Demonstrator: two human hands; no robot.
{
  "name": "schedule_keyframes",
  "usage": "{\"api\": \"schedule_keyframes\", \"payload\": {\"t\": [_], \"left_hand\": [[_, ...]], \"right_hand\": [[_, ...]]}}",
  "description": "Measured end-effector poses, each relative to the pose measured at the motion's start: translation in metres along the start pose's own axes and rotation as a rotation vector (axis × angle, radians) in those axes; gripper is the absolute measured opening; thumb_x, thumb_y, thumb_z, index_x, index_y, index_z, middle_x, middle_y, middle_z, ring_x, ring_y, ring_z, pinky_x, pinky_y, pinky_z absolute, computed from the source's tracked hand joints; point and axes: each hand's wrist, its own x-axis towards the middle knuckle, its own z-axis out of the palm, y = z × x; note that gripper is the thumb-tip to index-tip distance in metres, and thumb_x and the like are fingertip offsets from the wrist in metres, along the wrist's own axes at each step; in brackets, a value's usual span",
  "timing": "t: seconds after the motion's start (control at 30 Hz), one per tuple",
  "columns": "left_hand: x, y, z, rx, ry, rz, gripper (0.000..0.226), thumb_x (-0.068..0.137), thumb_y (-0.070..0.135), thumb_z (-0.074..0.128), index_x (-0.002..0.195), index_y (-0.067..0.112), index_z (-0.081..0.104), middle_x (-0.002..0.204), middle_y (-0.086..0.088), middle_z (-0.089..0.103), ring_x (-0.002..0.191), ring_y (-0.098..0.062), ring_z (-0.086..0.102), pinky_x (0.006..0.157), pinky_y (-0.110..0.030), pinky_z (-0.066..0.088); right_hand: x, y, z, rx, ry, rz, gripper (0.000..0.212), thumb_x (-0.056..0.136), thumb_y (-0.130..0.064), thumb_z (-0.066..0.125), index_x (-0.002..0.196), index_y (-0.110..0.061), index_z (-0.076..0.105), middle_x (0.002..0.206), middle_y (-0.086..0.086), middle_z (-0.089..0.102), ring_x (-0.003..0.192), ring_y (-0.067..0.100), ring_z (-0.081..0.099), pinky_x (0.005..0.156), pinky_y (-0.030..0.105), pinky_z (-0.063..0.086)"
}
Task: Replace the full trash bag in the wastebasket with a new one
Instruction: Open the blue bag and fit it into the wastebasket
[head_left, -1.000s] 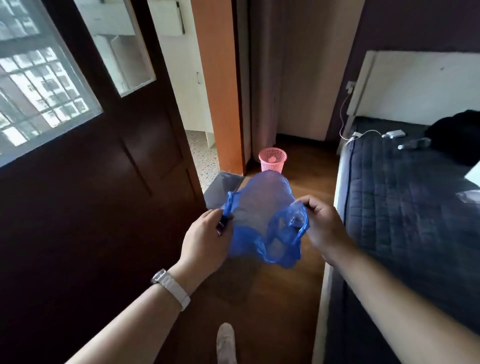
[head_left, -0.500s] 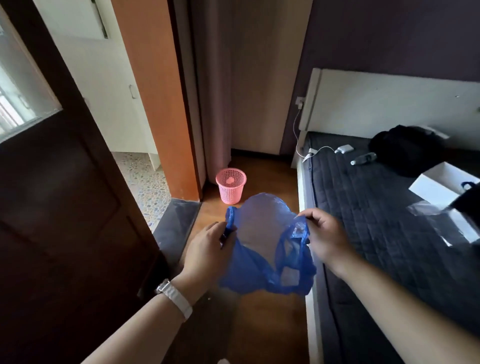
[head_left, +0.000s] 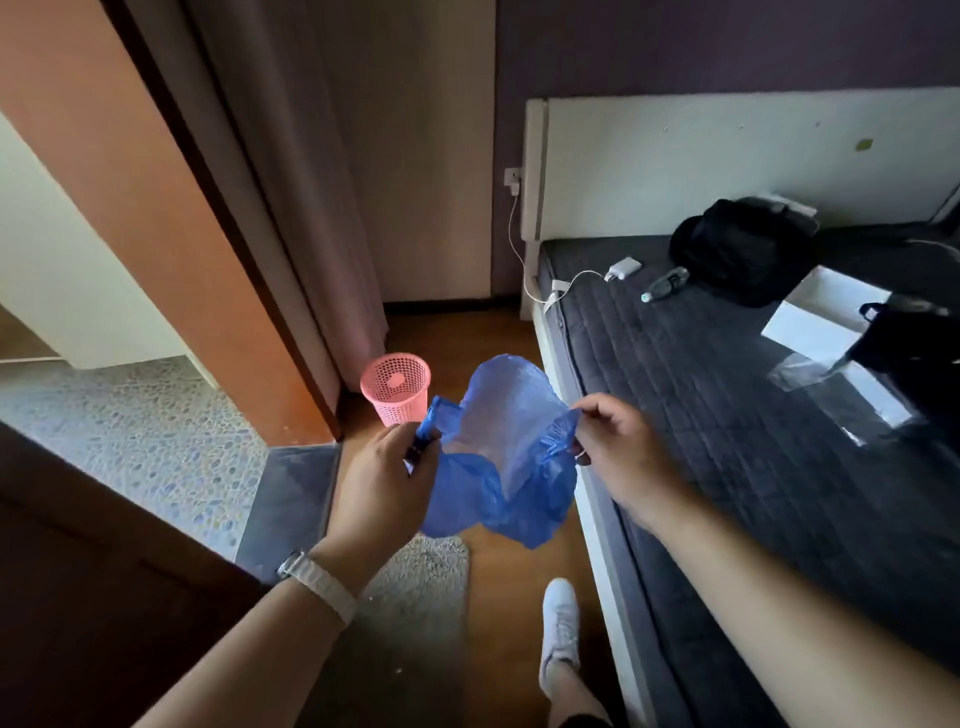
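Observation:
A thin blue plastic trash bag (head_left: 511, 447) hangs in the air in front of me, its mouth spread toward me. My left hand (head_left: 382, 483) pinches the bag's left handle and my right hand (head_left: 621, 449) pinches the right edge. A small pink mesh wastebasket (head_left: 397, 387) stands on the wooden floor beyond the bag, by the orange door frame and the curtain. It has no bag in it, and something small and pale lies at its bottom.
A bed (head_left: 727, 415) with a dark mattress runs along my right, carrying a black bag (head_left: 745, 254), a water bottle (head_left: 665, 283), a charger and a white box (head_left: 815, 322). An open dark door (head_left: 93, 597) is at my left. A grey mat (head_left: 415, 577) lies underfoot.
I have stepped closer to the wastebasket, which now looks larger. The view has swung right, showing more of the bed. Both hands keep hold of the bag, spread a little wider.

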Motion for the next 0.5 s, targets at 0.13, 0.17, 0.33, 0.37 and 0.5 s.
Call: {"api": "schedule_keyframes", "payload": {"t": [0.13, 0.17, 0.33, 0.37, 0.5], "left_hand": [[0.067, -0.009, 0.040, 0.028, 0.000, -0.027, 0.010, 0.086, 0.019, 0.062, 0.079, 0.012, 0.064, 0.069, 0.007, 0.057, 0.064, -0.015, 0.054, 0.058, -0.031, 0.042], [0.085, -0.009, 0.051, 0.039, -0.006, -0.049, 0.008, 0.087, 0.017, 0.064, 0.079, 0.014, 0.064, 0.069, 0.008, 0.057, 0.065, -0.016, 0.054, 0.058, -0.031, 0.042], [0.172, 0.013, 0.107, 0.055, -0.022, -0.162, 0.011, 0.087, 0.018, 0.065, 0.077, 0.022, 0.062, 0.070, 0.009, 0.058, 0.064, -0.013, 0.055, 0.057, -0.028, 0.037], [0.188, 0.020, 0.117, 0.056, -0.018, -0.178, 0.009, 0.087, 0.019, 0.064, 0.079, 0.021, 0.063, 0.070, 0.009, 0.058, 0.064, -0.013, 0.055, 0.056, -0.029, 0.037], [0.247, 0.037, 0.153, 0.089, 0.019, -0.184, 0.009, 0.087, 0.019, 0.064, 0.080, 0.013, 0.064, 0.070, 0.005, 0.057, 0.064, -0.019, 0.053, 0.055, -0.032, 0.039]], "right_hand": [[0.082, 0.016, -0.011, 0.032, -0.010, -0.010, 0.016, 0.088, -0.005, 0.054, 0.076, -0.011, 0.063, 0.059, -0.005, 0.060, 0.057, 0.010, 0.054, 0.062, 0.036, 0.047], [0.105, 0.022, -0.014, 0.042, -0.011, -0.007, 0.014, 0.087, -0.008, 0.055, 0.077, -0.013, 0.064, 0.060, -0.004, 0.061, 0.058, 0.012, 0.055, 0.064, 0.040, 0.050], [0.211, 0.035, -0.041, 0.010, -0.060, -0.001, 0.011, 0.077, -0.031, 0.053, 0.075, -0.027, 0.063, 0.059, -0.004, 0.060, 0.059, 0.017, 0.055, 0.065, 0.049, 0.052], [0.230, 0.035, -0.047, 0.002, -0.070, -0.007, 0.011, 0.077, -0.033, 0.053, 0.075, -0.028, 0.063, 0.059, -0.004, 0.060, 0.059, 0.016, 0.054, 0.064, 0.049, 0.052], [0.305, 0.040, -0.065, 0.004, -0.089, -0.071, 0.013, 0.080, -0.036, 0.055, 0.079, -0.025, 0.062, 0.066, 0.001, 0.063, 0.063, 0.014, 0.055, 0.064, 0.045, 0.050]]}}
